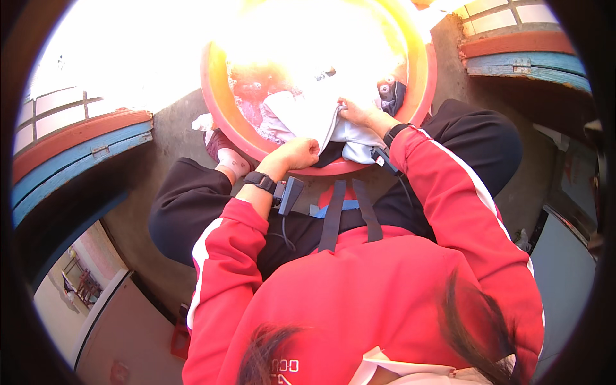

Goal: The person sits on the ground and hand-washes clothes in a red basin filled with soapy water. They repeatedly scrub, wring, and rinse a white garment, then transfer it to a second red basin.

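Before me stands a round pink plastic basin (211, 96) with foamy water (248, 103) and wet clothes inside. My right hand (358, 113) pinches the edge of a white garment (303, 113) between thumb and fingers. Nearer the front rim, my left hand (301, 153) is closed on the lower end of the same garment's edge. A dark cloth (332, 154) lies beneath the garment, against the near wall. Another dark cloth (397, 98) rests at the basin's right side. Strong glare washes out the far half, so what lies there is hidden.
My bent knees in black trousers (481, 139) flank the basin on the concrete floor (178, 118). Blue-and-red wooden frames (82, 159) stand on both sides. A strapped device (291, 195) with a cable sits on my left wrist, and another device (387, 161) hangs at my right.
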Demonstrator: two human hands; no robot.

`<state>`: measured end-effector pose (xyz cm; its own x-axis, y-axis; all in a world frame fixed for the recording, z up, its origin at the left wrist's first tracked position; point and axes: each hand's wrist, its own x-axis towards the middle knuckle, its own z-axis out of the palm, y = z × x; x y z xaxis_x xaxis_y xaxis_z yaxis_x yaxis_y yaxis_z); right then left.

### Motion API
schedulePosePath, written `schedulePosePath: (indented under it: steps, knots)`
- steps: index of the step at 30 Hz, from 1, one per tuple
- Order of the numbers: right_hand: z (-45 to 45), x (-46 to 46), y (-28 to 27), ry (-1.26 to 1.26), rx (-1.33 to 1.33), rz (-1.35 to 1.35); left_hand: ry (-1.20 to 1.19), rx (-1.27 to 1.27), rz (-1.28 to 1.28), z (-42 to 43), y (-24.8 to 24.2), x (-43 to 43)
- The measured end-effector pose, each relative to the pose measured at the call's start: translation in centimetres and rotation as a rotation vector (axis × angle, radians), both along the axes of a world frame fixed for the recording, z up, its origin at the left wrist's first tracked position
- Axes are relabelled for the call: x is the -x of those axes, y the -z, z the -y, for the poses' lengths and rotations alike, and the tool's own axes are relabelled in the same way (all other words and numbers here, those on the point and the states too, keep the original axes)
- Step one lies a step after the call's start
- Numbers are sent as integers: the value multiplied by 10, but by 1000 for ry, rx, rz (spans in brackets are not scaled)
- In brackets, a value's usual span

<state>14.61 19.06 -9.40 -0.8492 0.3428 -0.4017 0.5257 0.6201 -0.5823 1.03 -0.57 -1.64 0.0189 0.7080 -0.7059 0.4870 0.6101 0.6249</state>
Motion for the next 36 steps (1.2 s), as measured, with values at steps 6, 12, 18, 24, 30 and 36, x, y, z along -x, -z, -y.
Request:
schedulePosePath:
  steps: [6, 12, 18, 24, 30, 36]
  knots:
    - [-4, -16, -32, 164, 193, -32, -204, -251, -458, 7, 38, 20]
    - [-9, -23, -77, 164, 520, -49, -4, -119, -463, 5, 54, 11]
    - [-2, -18, -117, 200, 842, -36, -209, -97, -390, 8, 38, 6]
    - [-11, -33, -154, 242, 616, -187, -262, -320, -380, 6, 3, 17]
    - [-29, -55, -160, 24, 158, -26, -698, -465, 109, 5, -47, 31]
    - [-26, -59, -154, 337, 464, 74, -968, -455, 494, 10, -73, 17]
